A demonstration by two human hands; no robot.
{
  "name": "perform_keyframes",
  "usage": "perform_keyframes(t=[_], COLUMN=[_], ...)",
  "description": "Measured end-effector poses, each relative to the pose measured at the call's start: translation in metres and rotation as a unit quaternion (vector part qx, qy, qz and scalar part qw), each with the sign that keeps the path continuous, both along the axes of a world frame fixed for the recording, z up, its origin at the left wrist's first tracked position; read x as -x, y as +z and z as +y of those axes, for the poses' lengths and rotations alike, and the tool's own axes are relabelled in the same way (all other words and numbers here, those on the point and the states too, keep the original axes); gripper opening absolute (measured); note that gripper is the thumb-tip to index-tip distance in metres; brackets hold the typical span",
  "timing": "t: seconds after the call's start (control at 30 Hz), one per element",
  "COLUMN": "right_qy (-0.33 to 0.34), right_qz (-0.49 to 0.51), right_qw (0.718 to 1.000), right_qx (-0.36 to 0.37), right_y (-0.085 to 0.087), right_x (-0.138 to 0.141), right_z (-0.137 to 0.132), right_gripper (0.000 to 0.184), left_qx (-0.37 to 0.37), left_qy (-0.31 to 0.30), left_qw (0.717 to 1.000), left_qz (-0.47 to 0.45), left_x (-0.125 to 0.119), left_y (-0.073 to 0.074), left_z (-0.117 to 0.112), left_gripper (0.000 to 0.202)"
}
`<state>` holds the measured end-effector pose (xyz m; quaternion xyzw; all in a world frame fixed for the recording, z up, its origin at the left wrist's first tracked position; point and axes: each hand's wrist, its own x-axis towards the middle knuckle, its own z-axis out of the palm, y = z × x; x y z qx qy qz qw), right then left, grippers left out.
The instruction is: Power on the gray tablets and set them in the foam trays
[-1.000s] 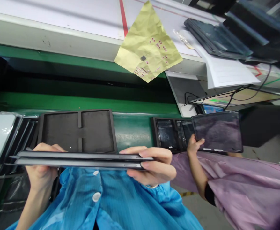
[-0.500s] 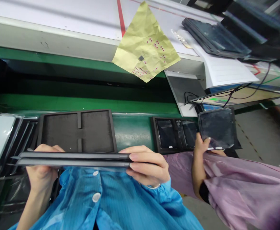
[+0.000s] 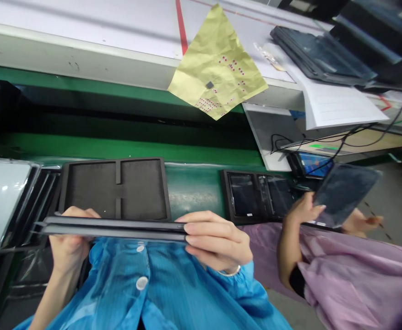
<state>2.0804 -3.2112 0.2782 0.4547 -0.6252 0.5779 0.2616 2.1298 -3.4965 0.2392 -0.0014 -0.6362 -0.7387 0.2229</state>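
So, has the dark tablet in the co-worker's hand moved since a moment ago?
Yes, the dark tablet has shifted right, away from the black tray, and now tilts.

A shiny blue smock (image 3: pixel 183 288) with fine stripes, round white buttons (image 3: pixel 141 283), a gathered cuff (image 3: pixel 242 279), and a thin metal bracelet (image 3: pixel 231 274).

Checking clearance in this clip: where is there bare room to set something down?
A green strip shows between the foam tray and the tray of dark panels; white bench top lies left of the yellow paper. It is crowded upper right: stacked tablets, papers, cables.
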Motion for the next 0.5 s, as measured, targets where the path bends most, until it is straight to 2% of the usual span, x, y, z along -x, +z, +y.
perform_keyframes(t=[0.17,0.27,0.4,0.5], right_qy=[0.038,0.029,0.023,0.026], right_qz=[-0.036,-0.062,-0.076,-0.065], right_qw=[0.995,0.992,0.985,0.988], right_qx=[-0.080,-0.104,-0.155,-0.136], right_y=[0.010,0.012,0.008,0.001], right_x=[-0.003,-0.004,-0.002,-0.002], right_z=[0.013,0.019,0.024,0.029], right_gripper=[0.032,0.035,0.046,0.051], left_qx=[-0.002,0.006,0.005,0.020], left_qy=[-0.023,-0.019,-0.019,-0.016], left_qw=[1.000,0.999,0.997,0.996], left_qz=[-0.022,-0.050,-0.080,-0.084], left_x=[-0.006,-0.011,-0.016,-0.019], left_y=[0.005,0.006,0.004,0.004], left_z=[0.001,0.003,0.006,0.006], left_gripper=[0.048,0.049,0.054,0.055])
